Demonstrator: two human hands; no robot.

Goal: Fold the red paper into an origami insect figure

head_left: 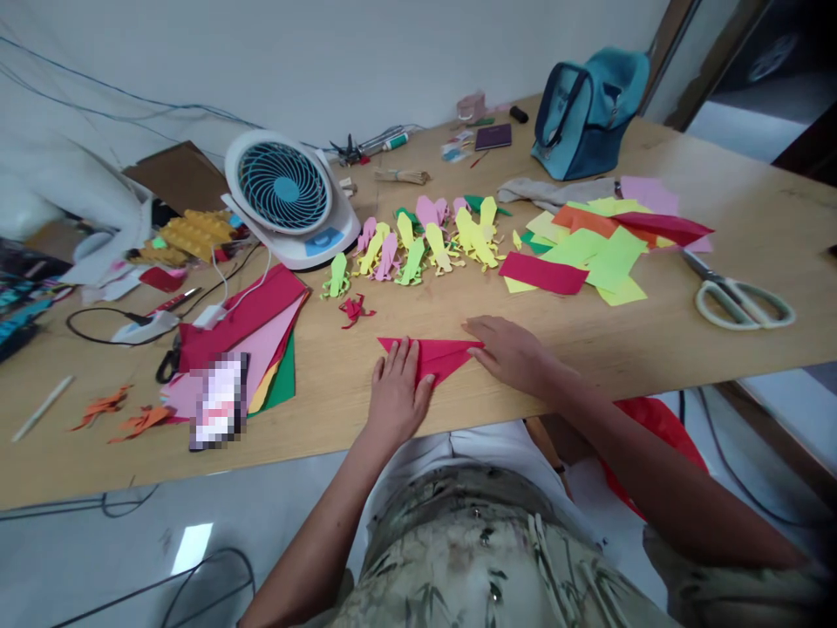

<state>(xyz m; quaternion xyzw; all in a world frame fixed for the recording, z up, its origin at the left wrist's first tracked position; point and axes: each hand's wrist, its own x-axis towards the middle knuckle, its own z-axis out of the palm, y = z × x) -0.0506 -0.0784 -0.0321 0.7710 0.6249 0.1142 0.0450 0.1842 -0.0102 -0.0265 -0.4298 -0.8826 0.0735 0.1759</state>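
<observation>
A red sheet of paper, folded into a triangle with its long edge away from me, lies near the table's front edge. My left hand rests flat on its left part, fingers stretched out and pressing it down. At the paper's right corner is my right hand, its thumb on the corner and its fingers curled just beyond the far edge. Its palm side is hidden. Just past the paper sits a small red folded paper figure, and behind it stand several green, pink and yellow folded paper figures.
To the right lie loose coloured paper sheets and scissors. A white fan stands back left. Left are stacked papers, a blurred-out phone, orange paper figures and a power strip. A blue bag stands behind.
</observation>
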